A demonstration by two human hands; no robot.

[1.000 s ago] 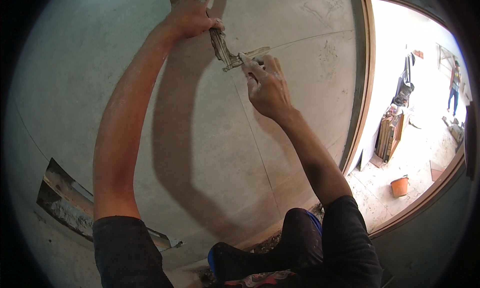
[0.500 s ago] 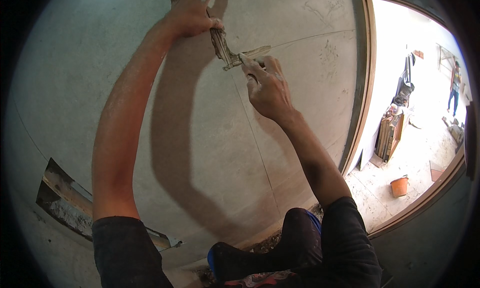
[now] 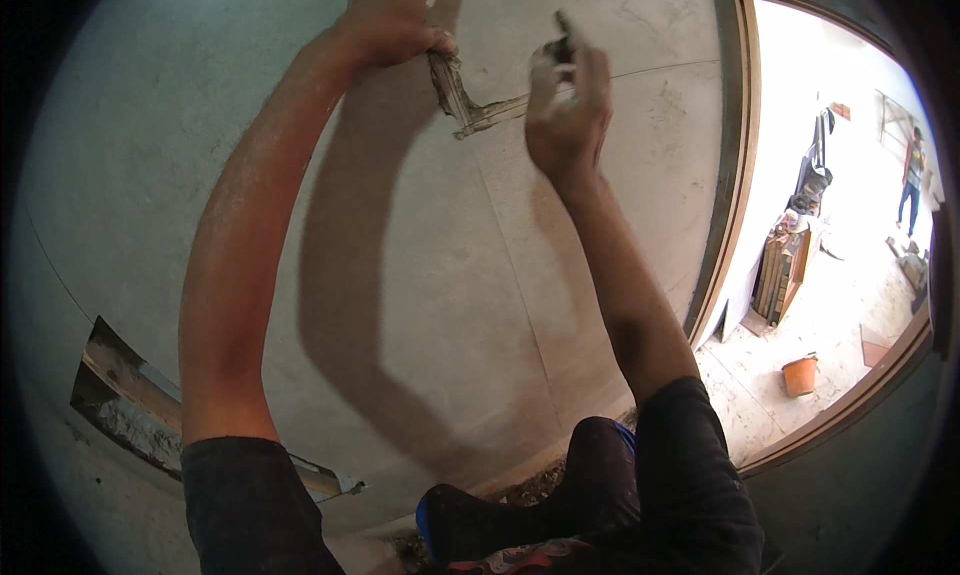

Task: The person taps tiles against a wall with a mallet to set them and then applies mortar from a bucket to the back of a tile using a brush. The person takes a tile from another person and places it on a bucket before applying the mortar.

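My left hand [image 3: 390, 20] rests high on the pale grey wall [image 3: 450, 255], fingers spread upward and partly cut off by the top edge, thumb beside a rough, streaky L-shaped groove [image 3: 450, 87] in the wall's surface. Just right of the groove's corner, my right hand [image 3: 568, 115] is raised, fingers closed round a small dark tool [image 3: 560, 37] whose narrow end points up; both are motion-blurred, and whether they touch the wall I cannot tell. Thin lines cross the wall near the groove.
A wooden door frame [image 3: 738, 175] opens right onto a bright space holding stacked boards [image 3: 778, 275], an orange bucket [image 3: 800, 375] and a standing person [image 3: 912, 180]. At lower left the wall has a dark rectangular cutout [image 3: 120, 385]. My dark-clad knees [image 3: 590, 465] show below.
My right hand has lifted up and to the right, away from the groove's corner, with the dark tool now tilted upward. My left hand and arm have barely shifted.
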